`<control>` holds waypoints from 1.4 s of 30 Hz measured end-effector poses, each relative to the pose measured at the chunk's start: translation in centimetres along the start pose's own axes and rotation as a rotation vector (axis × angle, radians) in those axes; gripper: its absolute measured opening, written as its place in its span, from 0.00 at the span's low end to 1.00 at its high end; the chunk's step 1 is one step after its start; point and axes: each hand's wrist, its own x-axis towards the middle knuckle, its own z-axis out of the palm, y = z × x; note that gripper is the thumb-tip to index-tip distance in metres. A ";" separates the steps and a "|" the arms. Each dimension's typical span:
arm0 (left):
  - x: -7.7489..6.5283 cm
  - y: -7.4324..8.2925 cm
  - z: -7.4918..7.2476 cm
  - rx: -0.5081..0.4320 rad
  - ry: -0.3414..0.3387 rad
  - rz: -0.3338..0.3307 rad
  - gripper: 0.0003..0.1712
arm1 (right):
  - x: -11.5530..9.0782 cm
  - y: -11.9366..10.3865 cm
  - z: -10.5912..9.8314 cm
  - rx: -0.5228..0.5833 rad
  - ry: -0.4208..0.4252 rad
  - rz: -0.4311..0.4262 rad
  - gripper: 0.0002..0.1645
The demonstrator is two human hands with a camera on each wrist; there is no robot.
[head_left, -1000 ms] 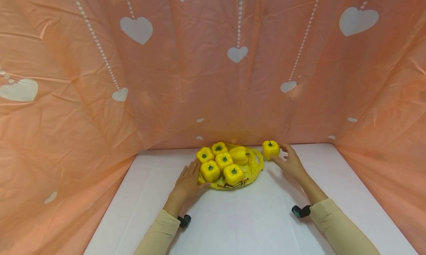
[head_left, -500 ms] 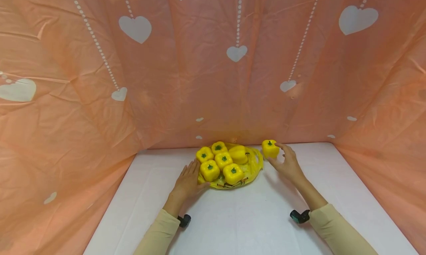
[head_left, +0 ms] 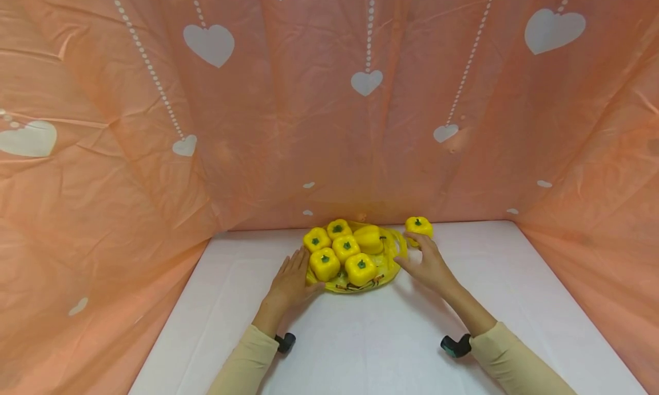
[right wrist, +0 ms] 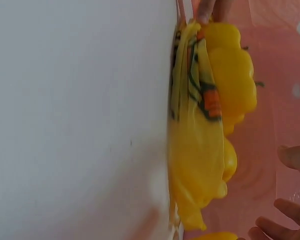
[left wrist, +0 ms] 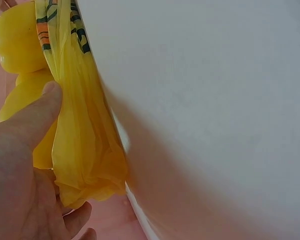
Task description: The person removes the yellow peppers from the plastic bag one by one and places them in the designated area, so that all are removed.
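Several yellow bell peppers with green stems sit bunched on a yellow plastic bag at the back of the table. All but one stand upright; a lying bell pepper points its stem right. My left hand rests along the bag's left side, fingers straight. In the left wrist view its thumb lies by the peppers and the bag's gathered edge. My right hand holds nothing, fingers spread beside the bag's right end. Just beyond its fingertips, a lone bell pepper stands off the bag, partly hidden.
A white tabletop spreads in front of the bag. Behind and at both sides hangs a peach curtain with white hearts, meeting the table's back edge close behind the peppers.
My right hand has come away from the lone bell pepper and moved left and nearer, to the bag's right end. The left hand and the peppers stay put.
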 end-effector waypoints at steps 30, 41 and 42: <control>-0.1 0.2 -0.1 -0.011 -0.008 -0.012 0.59 | -1.5 -3.7 4.6 0.014 -0.181 0.076 0.41; -0.1 0.2 0.0 -0.001 -0.009 -0.017 0.58 | -1.5 -3.8 5.9 -0.032 -0.198 0.061 0.40; -0.1 0.2 -0.1 0.000 -0.009 -0.017 0.58 | -1.5 -3.8 5.9 -0.035 -0.198 0.058 0.40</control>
